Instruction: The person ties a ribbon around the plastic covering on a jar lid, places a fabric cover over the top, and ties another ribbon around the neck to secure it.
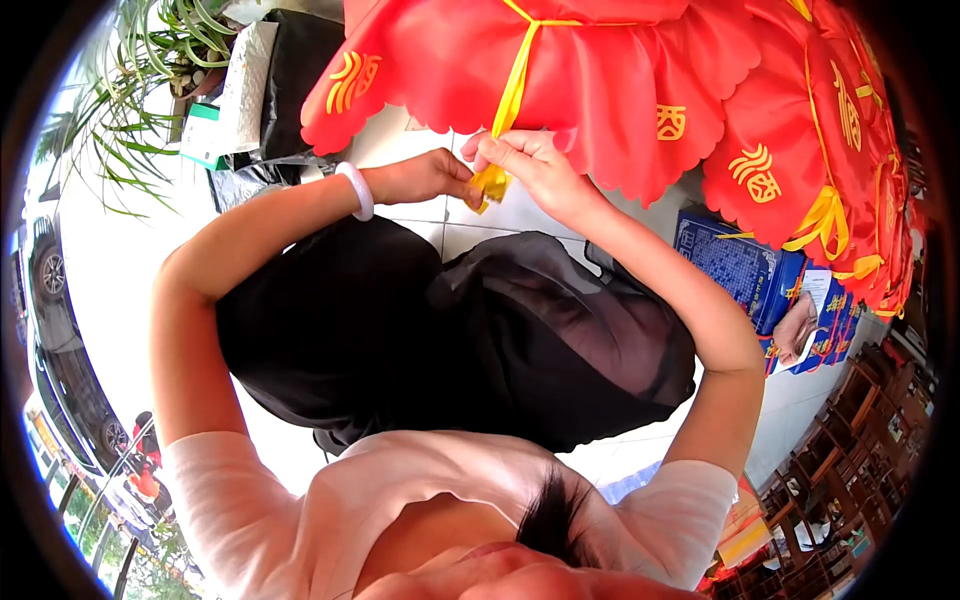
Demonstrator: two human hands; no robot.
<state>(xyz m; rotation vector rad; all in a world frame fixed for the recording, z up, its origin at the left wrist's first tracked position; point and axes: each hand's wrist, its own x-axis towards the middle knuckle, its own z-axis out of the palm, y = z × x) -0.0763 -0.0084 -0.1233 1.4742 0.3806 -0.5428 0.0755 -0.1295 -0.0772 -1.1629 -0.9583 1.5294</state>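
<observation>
Both of my hands meet on a yellow ribbon (pixel 514 88) that hangs from the red cloth (pixel 610 75) above them. The cloth is satiny, with a scalloped edge and yellow characters. My left hand (pixel 436 178), below a pale bangle (pixel 355 190) on the wrist, pinches the ribbon's lower, bunched part (pixel 491 184). Thumb and fingers of my right hand (pixel 530 165) close on the ribbon just above that. Whether the ribbon is knotted between my fingers I cannot tell.
More red cloths with yellow bows (pixel 826 220) hang at the right. Below them stand blue boxes (pixel 735 262). A leafy plant (pixel 125 120), a green-and-white box (pixel 203 135) and black plastic (pixel 300 80) are at upper left. White floor tiles (pixel 470 238) show before my knees.
</observation>
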